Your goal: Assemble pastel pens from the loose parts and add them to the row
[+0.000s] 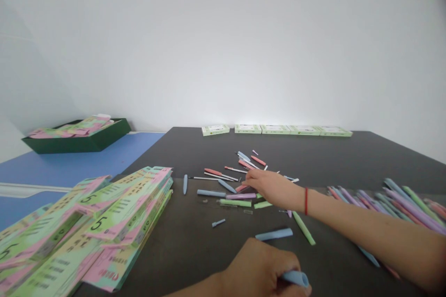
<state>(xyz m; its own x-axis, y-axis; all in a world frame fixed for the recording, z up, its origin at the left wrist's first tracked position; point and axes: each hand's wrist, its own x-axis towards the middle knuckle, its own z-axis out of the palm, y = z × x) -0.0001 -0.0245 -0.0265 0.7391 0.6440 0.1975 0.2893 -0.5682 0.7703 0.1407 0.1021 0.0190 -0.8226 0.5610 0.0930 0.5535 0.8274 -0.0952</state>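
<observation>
My left hand [265, 267] is closed around a light-blue pen barrel [295, 278], whose hollow end points right. Over the scattered pen parts, my right hand [270, 189] reaches in with a red cord at the wrist. Its fingers are bent down and together at a coral pen piece [241, 188]; what they pinch, if anything, is hidden. Close by lie a purple barrel [241, 196], a green barrel [235, 203] and a blue barrel [211, 193]. Another blue barrel [274, 234] rests just beyond my left hand, with a small blue part [219, 223] farther left.
Stacks of printed pen boxes [128, 209] cover the left side. A dark green tray [114, 135] holding more packaging stands on a blue table [142, 141]. Many coloured pens [414, 209] lie at right, partly behind my forearm. Flat green-white boxes [275, 129] line the back edge.
</observation>
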